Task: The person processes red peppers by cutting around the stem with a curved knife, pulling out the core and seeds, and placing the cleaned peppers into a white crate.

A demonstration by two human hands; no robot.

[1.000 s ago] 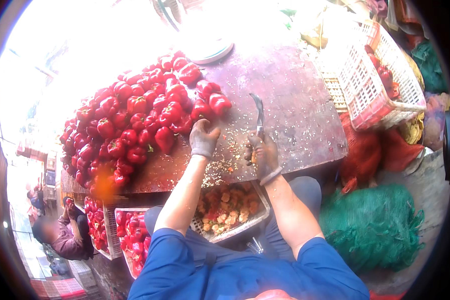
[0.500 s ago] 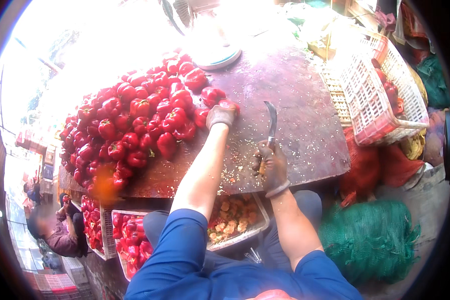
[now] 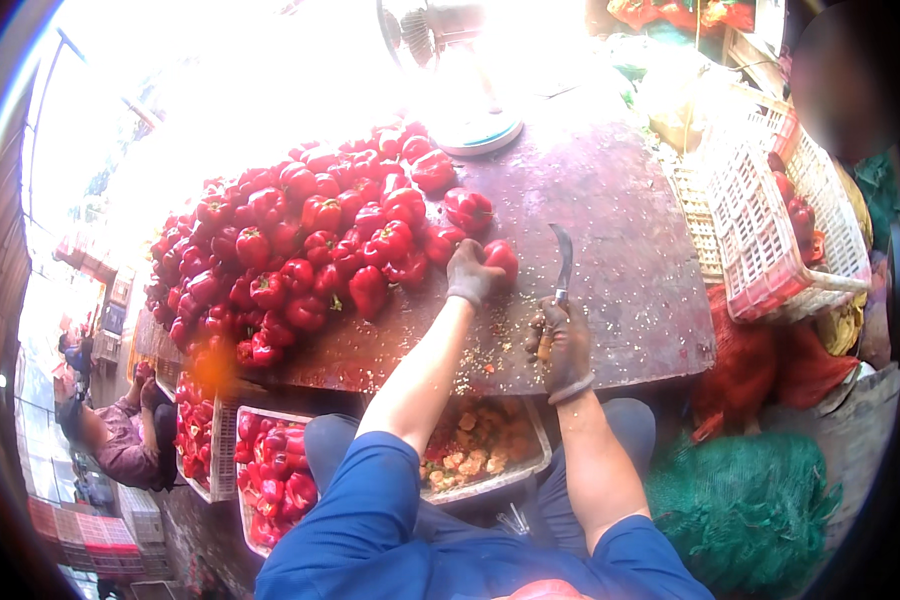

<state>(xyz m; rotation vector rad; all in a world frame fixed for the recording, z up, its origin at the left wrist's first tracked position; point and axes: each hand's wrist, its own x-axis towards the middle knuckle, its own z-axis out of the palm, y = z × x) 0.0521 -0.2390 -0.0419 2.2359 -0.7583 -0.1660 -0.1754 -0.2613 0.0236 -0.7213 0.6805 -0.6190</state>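
Observation:
My gloved left hand [image 3: 470, 270] closes round a red bell pepper [image 3: 500, 258] at the right edge of a big heap of red peppers [image 3: 300, 270]. My gloved right hand [image 3: 562, 345] grips a curved knife [image 3: 563, 255] by its wooden handle, blade pointing up, over the worn board [image 3: 620, 220] scattered with pale seeds. Below the board's near edge, between my legs, sits a basket [image 3: 475, 450] of pepper cores.
Crates of red peppers [image 3: 275, 465] stand below at left, a co-worker [image 3: 120, 430] behind them. A fan [image 3: 430, 35] and scale [image 3: 475, 135] are at the back. White crates [image 3: 790, 240], red sacks [image 3: 725, 375] and a green mesh sack [image 3: 740, 510] lie right.
My left hand has moved forward and right onto a pepper at the heap's edge. My right hand still holds the knife. The whole view has shifted slightly.

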